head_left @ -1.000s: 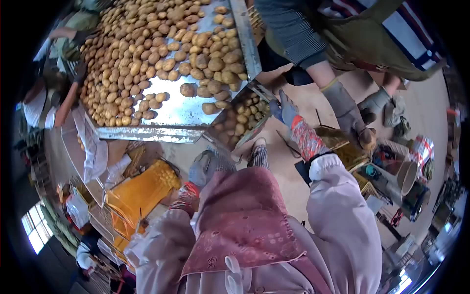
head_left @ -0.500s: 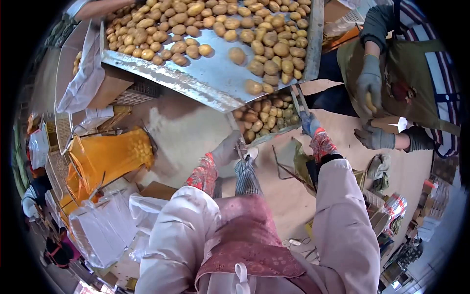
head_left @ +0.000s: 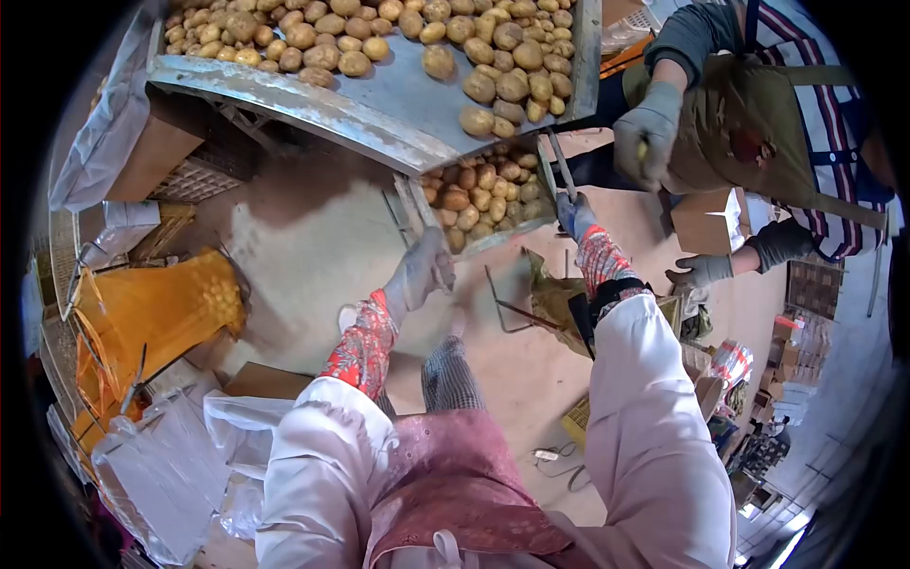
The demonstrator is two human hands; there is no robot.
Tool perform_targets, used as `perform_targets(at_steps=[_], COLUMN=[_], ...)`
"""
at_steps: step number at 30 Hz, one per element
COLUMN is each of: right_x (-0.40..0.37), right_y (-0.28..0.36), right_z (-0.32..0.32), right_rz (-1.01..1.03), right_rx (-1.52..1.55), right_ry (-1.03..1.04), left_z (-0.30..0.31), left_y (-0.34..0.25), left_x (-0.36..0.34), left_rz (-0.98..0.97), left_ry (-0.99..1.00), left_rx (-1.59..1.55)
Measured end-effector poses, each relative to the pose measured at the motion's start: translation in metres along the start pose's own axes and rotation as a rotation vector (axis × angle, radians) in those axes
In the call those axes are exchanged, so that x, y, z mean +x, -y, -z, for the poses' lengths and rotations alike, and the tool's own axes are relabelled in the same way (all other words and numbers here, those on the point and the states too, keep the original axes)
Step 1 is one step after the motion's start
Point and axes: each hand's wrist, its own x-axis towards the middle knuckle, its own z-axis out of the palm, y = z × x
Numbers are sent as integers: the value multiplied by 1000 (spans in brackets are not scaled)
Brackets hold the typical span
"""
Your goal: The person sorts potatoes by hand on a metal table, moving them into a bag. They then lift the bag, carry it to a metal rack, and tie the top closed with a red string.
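Below the lip of a metal sorting table [head_left: 379, 128] sits a heap of potatoes [head_left: 488, 194] in a low holder, with a metal bar reaching towards me on each side. My left hand [head_left: 415, 273], in a grey glove, is closed around the near end of the left handle bar [head_left: 414, 207]. In a blue-grey glove, my right hand [head_left: 575, 218] grips the end of the right handle bar [head_left: 561, 163]. The holder's base and far side are hidden under the table.
More potatoes [head_left: 512, 71] cover the tabletop. At right stands a co-worker in an apron [head_left: 711, 142] with gloved hands, beside a cardboard box [head_left: 703, 223]. An orange mesh sack [head_left: 161, 318] lies left. A metal-framed green sack [head_left: 555, 299] stands near my right arm.
The whole view has shifted, with the table higher and further left. Both my hands stay on the bars. The co-worker's upper hand has moved left over the apron.
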Motion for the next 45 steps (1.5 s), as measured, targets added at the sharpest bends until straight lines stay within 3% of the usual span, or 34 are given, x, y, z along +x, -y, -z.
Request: perform_targets(at_steps=[2,5,8,12,15,17,18,19,21,24,26,27,29,30,32,33,34,35,36,38,39,40,41,42,43,44,45], right_x=[-47,-83,-70,-91,-98,-97,-84,-99,-168,-250,-291,-302,-340,-330,-342,-362,-372,-378,-383,-393,-395,-403,-412,-388,-364,-367,-397], right_y=[28,54,56,46,2,-42,-86,-101,-112,-143,-165,-185,-200,-236,-251,-254,-252,-255,-265,-285,-291,-302,-314,-361,-406,-420,-391], right_z=[-16,-26,-12,-18,-34,-61,-67,-79,-116,-175,-197,-202,-184,-185,-161,-148,-136,-130,-125,-117,-115,-123,-128,-157,-184,-202,-187], right_rz=[14,10,-86,4,32,19,144,139,112,-105,-322,-210,-265,-58,-23,-21,-4,17,31,-225,-316,-26,264,292,315,471,419], right_rx=[-254,-353,-276,-95,-423,-497,-482,-472,-216,687,1134,917,1058,802,761,774,499,234,257,676,805,247,-313,-217,-120,-157,-166], right_ry=[-175,-263,-108,-110,-187,-276,-261,-262,-184,121,304,224,415,312,416,453,409,352,373,522,565,407,247,305,366,386,359], left_z=[-4,-1,-14,-7,10,24,38,50,77,133,159,168,178,180,151,149,140,143,148,182,177,173,167,158,147,132,110], left_y=[7,14,1,7,15,22,30,38,62,106,141,161,211,239,288,312,329,349,370,417,442,466,495,522,536,534,530], left_x=[1,12,3,0,-20,-46,-59,-74,-111,-153,-174,-179,-196,-208,-246,-254,-258,-266,-274,-294,-300,-307,-314,-322,-339,-359,-370], left_rz=[-16,5,-24,-8,48,57,26,3,5,-139,-166,-157,-106,-86,-41,-21,-9,-99,-188,-411,-362,-315,-237,-92,-8,-27,-26], left_ry=[-31,-36,-32,46,-38,-69,-128,-193,-279,-258,-288,-318,-392,-433,-548,-484,-411,-413,-448,-418,-388,-369,-143,24,394,386,396], left_rx=[-12,-30,33,41,31,28,43,58,17,-17,-15,-19,-58,-73,-204,-227,-245,44,332,939,772,605,212,-170,-656,-676,-794])
